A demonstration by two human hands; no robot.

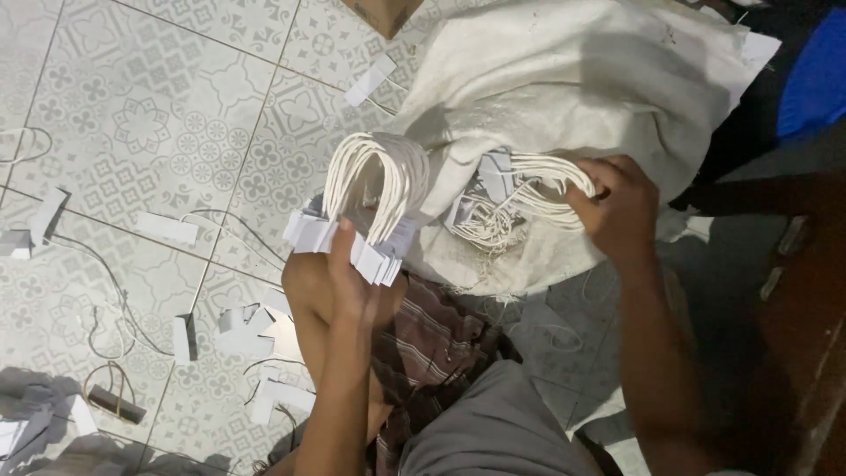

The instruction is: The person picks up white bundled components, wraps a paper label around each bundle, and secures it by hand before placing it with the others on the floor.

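While left hand [351, 278] clamps an arched bundle of white cord handles with paper tabs [374, 189], right hand [621, 211] grips a second looped bundle [520, 189] rightward on the white cloth sack [573, 79].

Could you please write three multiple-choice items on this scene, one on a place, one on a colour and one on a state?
1. Where does the white sack lie?
A. on the patterned tile floor
B. on a shelf
C. on a chair

2. What colour are the looped cord handles in the left hand?
A. red
B. white
C. black

3. What is the right hand doing?
A. resting flat and empty
B. gripping a second bundle of handles
C. holding scissors

Answers: 1 A, the sack lies on the tiles; 2 B, the loops look white; 3 B, its fingers close on the cords.
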